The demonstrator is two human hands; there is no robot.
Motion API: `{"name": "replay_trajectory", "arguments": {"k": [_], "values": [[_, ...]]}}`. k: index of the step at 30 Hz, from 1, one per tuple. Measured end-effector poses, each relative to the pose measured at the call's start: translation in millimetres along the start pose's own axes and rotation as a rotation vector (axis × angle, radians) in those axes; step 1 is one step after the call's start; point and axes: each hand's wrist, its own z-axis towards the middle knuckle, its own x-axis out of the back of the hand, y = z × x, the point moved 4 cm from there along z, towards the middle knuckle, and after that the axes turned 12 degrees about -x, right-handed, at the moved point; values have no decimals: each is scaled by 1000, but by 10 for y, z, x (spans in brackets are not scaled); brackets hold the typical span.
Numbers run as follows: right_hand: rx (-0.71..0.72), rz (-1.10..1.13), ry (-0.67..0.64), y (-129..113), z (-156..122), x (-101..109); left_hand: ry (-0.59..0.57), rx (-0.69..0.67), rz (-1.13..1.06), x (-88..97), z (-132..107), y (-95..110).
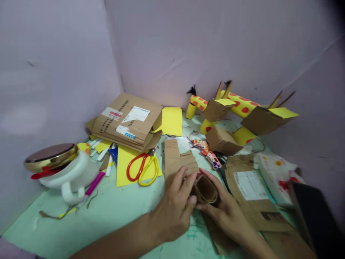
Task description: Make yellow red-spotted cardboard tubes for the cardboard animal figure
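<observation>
A short rolled tube of brown cardboard [216,197] sits between my hands, its open end facing me. My left hand [176,207] presses it from the left, fingers bent over its near side. Around its right side curl the fingers of my right hand [225,210]. A flat cardboard strip [171,156] lies just beyond my left fingers. Under my right hand, another brown piece [217,233] shows in part. Scissors with red and yellow handles [144,169] rest on a yellow sheet [122,172] to the left.
Behind lies a stack of folded cardboard [124,120]. A white mug [78,172] with a gold-rimmed round object [51,156] on top stands left. Yellow spotted cardboard animals [244,108] stand at the back right. Flattened cardboard [242,169] and a dark slab [312,216] are at right.
</observation>
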Motion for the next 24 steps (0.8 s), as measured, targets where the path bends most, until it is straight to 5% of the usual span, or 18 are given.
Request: {"name": "replay_trajectory", "arguments": {"k": [5,8,24], "values": [[51,-107,201,-86,171,96,179,14,55,99,-25,-25],[16,-81,179,-22,250,61,236,43,35,117,-31,-102],[-25,-80,161,29,270,47,170,149,50,58,54,-236]]}}
